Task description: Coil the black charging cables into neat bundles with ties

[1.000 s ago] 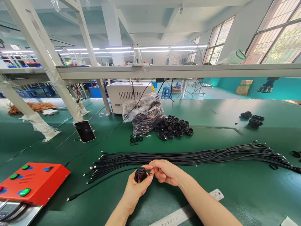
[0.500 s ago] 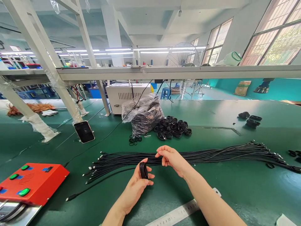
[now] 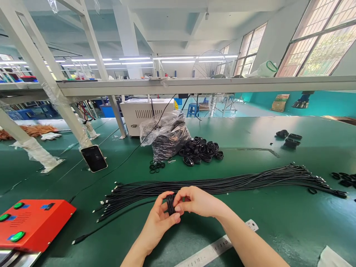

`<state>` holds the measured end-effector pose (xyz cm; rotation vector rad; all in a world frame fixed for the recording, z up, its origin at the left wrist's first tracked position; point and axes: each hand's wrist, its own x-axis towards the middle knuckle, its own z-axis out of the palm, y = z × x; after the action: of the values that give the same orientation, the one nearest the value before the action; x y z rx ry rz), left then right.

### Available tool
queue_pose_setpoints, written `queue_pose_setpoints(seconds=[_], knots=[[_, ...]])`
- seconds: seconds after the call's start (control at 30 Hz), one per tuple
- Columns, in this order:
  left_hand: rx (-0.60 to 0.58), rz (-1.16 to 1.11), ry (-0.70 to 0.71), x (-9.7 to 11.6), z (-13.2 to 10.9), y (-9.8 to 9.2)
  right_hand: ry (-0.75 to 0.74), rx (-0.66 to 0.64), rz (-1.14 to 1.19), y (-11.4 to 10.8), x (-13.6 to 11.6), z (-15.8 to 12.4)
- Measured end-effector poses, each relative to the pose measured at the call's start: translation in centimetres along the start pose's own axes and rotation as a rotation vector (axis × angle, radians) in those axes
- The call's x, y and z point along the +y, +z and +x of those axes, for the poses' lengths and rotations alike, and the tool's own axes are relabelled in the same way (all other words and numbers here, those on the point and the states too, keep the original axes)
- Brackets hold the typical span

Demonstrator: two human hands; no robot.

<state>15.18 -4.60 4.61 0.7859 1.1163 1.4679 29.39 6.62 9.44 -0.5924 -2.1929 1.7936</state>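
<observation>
A small coil of black cable (image 3: 170, 204) is gripped between the thumb and fingers of my left hand (image 3: 160, 218). From it a single length of cable (image 3: 122, 216) appears to run left over the table to a plug (image 3: 79, 239). My right hand (image 3: 196, 202) has its fingers pinched against the right side of the coil, and its fingertips partly cover it. Just behind both hands lies a long bundle of straight black cables (image 3: 211, 185), with plugs showing at both ends.
Coiled cables (image 3: 201, 150) are heaped beside a plastic bag (image 3: 171, 139). Small black rings (image 3: 156, 167) lie near it. A steel ruler (image 3: 214, 250) rests in front. To the left are a red box with green buttons (image 3: 41, 222) and a phone (image 3: 94, 158). A shelf beam (image 3: 178, 87) crosses above.
My right hand has come down and left from above the cable bundle onto the coil. My left hand still grips the coil. The view has shifted slightly.
</observation>
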Motion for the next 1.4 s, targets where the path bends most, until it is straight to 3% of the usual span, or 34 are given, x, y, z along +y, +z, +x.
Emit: queue_pose_setpoints(seconds=[0.13, 0.27, 0.4, 0.67, 0.87, 1.07, 1.4], knots=[[0.029, -0.012, 0.024, -0.3, 0.2, 0.1, -0.029, -0.02, -0.129, -0.5, -0.4, -0.2], [0.049, 0.01, 0.029, -0.6, 0.3, 0.2, 0.059, 0.074, 0.019, 0.6, 0.0, 0.2], [0.028, 0.03, 0.023, -0.4, 0.0, 0.0, 0.049, 0.057, 0.156, 1.4, 0.5, 0.6], [-0.021, 0.025, -0.017, 0.4, -0.4, 0.0, 0.042, 0.051, 0.127, 0.5, 0.8, 0.9], [-0.067, -0.006, -0.051, 0.6, -0.5, -0.2, 0.013, -0.028, 0.208, 0.1, 1.0, 1.0], [-0.11, 0.023, -0.078, 0.8, -0.3, -0.9, 0.038, -0.017, 0.277, 0.4, 1.4, 1.0], [-0.071, 0.024, -0.052, 0.4, -0.1, -0.8, 0.125, 0.036, 0.254, 1.0, 1.3, 0.9]])
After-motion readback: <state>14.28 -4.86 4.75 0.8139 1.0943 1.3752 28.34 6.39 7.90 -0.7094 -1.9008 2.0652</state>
